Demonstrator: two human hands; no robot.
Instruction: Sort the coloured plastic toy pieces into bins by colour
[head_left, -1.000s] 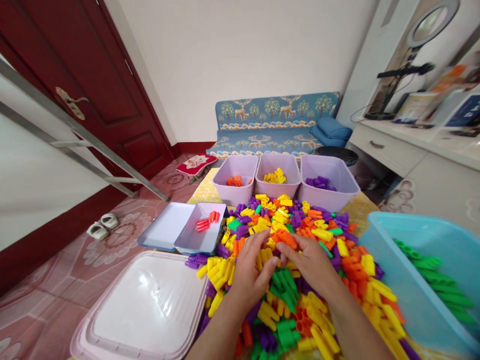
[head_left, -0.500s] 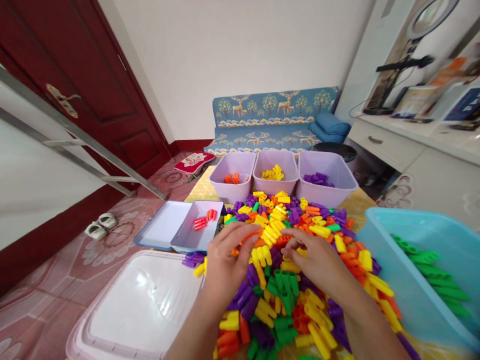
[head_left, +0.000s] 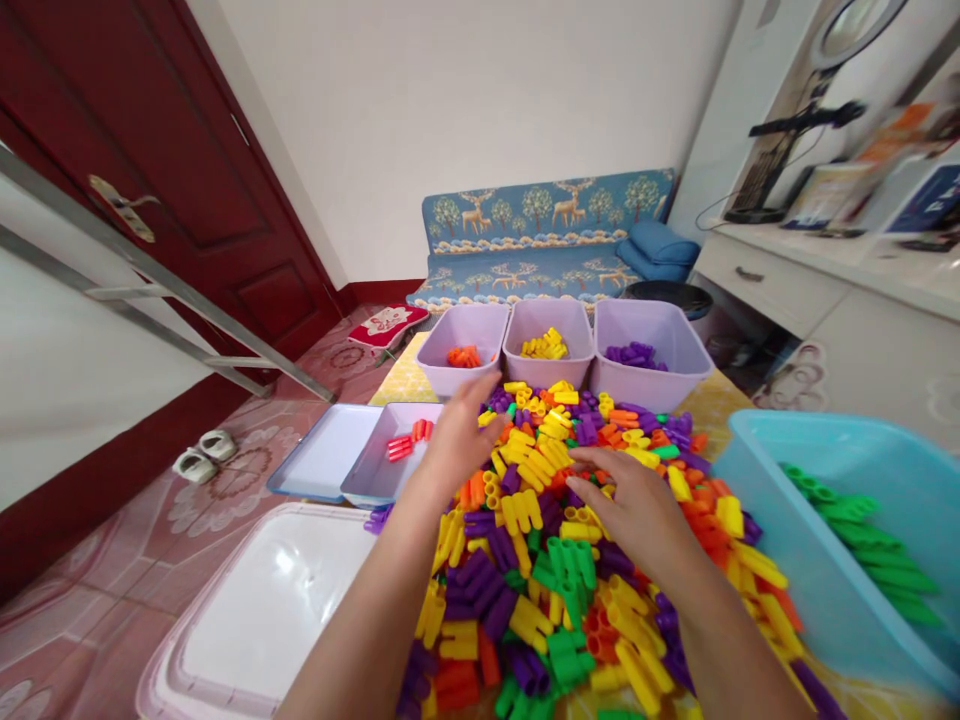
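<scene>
My left hand is stretched forward over the far left of the pile, close in front of the lilac bin with orange pieces. Its fingers are slightly curled and blurred. Whatever they hold is hidden behind the hand. Nearer the middle, my right hand hovers low over the pile with thumb and fingers apart, and nothing shows in it. Beside its fingertips lies a row of joined yellow tubes. The pile mixes yellow, purple, orange and green plastic tube pieces, including a green cluster.
Two more lilac bins hold yellow pieces and purple pieces. At right stands a blue tub with green pieces. On the left are a shallow tray with red pieces and a white lid.
My left hand has moved forward and up from the middle of the pile toward the orange bin. Orange pieces at its fingertips no longer show there. My right hand has barely moved.
</scene>
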